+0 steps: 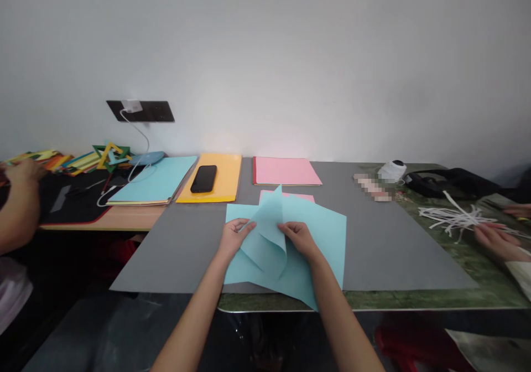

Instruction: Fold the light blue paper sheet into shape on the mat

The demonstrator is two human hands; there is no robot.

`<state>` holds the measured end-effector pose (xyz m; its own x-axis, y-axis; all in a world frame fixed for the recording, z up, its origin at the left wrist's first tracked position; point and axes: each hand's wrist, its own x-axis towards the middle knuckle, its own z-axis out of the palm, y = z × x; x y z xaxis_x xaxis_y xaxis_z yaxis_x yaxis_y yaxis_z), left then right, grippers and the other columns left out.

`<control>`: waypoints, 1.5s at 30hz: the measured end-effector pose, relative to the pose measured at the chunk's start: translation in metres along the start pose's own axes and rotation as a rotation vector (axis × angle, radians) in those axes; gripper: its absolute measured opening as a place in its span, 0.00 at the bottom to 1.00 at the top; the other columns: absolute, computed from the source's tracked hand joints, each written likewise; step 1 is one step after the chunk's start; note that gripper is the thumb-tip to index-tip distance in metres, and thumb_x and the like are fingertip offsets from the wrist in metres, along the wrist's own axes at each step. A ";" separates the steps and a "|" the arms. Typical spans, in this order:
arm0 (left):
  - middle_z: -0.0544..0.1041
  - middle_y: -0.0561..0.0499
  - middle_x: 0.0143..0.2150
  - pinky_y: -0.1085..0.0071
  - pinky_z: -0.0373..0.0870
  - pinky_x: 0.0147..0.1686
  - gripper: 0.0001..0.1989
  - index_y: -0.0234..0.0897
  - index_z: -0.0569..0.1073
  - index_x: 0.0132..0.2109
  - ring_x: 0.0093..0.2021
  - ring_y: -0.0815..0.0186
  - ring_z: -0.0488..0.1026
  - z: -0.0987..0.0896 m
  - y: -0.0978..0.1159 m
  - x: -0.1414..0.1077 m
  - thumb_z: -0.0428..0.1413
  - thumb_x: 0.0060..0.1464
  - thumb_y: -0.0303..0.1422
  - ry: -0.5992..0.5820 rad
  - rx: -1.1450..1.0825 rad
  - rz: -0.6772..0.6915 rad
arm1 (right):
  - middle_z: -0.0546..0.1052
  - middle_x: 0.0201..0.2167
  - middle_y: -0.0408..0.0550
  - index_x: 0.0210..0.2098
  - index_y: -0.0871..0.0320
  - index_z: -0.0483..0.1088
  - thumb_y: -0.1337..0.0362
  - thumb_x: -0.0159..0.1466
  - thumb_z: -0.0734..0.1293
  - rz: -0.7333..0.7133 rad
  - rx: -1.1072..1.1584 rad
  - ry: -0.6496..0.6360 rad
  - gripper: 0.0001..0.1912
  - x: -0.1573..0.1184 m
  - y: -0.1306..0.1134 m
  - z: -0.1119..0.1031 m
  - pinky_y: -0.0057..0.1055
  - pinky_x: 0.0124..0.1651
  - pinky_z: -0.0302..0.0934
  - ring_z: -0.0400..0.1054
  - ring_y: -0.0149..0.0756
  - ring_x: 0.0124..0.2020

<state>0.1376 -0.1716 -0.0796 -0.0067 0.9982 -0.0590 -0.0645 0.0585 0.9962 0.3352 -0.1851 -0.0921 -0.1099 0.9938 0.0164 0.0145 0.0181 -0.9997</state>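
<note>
A light-blue paper (263, 220) is held raised above two or more loose blue sheets (326, 236), near the front of a gray board (381, 250) that is laid over a green surface (493, 284). The left side of the paper is pinched by the left grip (235, 239), with its thumb pressed to the paper, and the right side is held by the right grip (299, 238), so both are closed down narrow on the same piece. As far as can be judged, the shaping of this paper is begun but not complete: a peak is formed at the top and the middle is bent over, yet the lower edge is left bowed and no part is pressed flat. Whether a firm crease is already made cannot be told, since the layers are overlapped and of one color. The sheets beneath appear to be left unshaped; they are laid askew, and a corner of one is hung over the front edge. A pink sheet (307, 198) is partly covered behind them. Farther back, a pink stack (287, 171) and a yellow folder (228, 178), on which a phone (204, 179) is rested, are left untouched. No finished piece is seen directly beside the grips, so most of the work is judged to be left.
</note>
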 end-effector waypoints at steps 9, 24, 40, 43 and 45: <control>0.77 0.48 0.31 0.73 0.67 0.29 0.15 0.33 0.72 0.29 0.29 0.65 0.73 -0.001 -0.003 -0.001 0.62 0.32 0.38 0.106 -0.032 0.033 | 0.68 0.15 0.41 0.21 0.61 0.72 0.51 0.48 0.66 0.037 0.002 -0.031 0.18 -0.002 -0.003 0.002 0.25 0.22 0.52 0.57 0.27 0.18; 0.76 0.51 0.25 0.74 0.66 0.25 0.16 0.33 0.70 0.29 0.23 0.70 0.71 0.000 0.002 -0.002 0.63 0.32 0.37 0.148 -0.192 -0.026 | 0.65 0.15 0.40 0.22 0.61 0.70 0.53 0.51 0.64 -0.012 -0.040 -0.089 0.16 -0.003 -0.006 0.000 0.24 0.21 0.45 0.53 0.25 0.18; 0.72 0.58 0.19 0.79 0.61 0.25 0.14 0.34 0.67 0.27 0.20 0.75 0.66 0.000 0.001 -0.001 0.63 0.32 0.33 0.120 -0.223 0.001 | 0.59 0.14 0.38 0.21 0.59 0.65 0.48 0.51 0.61 -0.064 -0.121 0.186 0.19 0.001 0.003 0.002 0.24 0.20 0.43 0.49 0.25 0.17; 0.71 0.59 0.18 0.79 0.60 0.24 0.15 0.34 0.66 0.27 0.19 0.76 0.65 0.000 0.000 -0.001 0.63 0.32 0.34 0.108 -0.207 0.001 | 0.59 0.12 0.37 0.20 0.60 0.66 0.48 0.49 0.63 0.017 -0.107 0.242 0.20 0.002 0.006 0.000 0.25 0.18 0.41 0.47 0.24 0.15; 0.71 0.59 0.18 0.79 0.60 0.24 0.15 0.34 0.66 0.27 0.19 0.75 0.65 0.000 0.001 -0.001 0.63 0.31 0.34 0.104 -0.194 -0.007 | 0.60 0.11 0.37 0.19 0.60 0.67 0.48 0.47 0.64 0.050 -0.085 0.250 0.20 0.003 0.009 0.000 0.25 0.18 0.41 0.47 0.24 0.14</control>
<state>0.1378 -0.1725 -0.0789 -0.1079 0.9907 -0.0825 -0.2561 0.0525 0.9652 0.3353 -0.1818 -0.1006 0.1414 0.9898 -0.0189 0.0987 -0.0331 -0.9946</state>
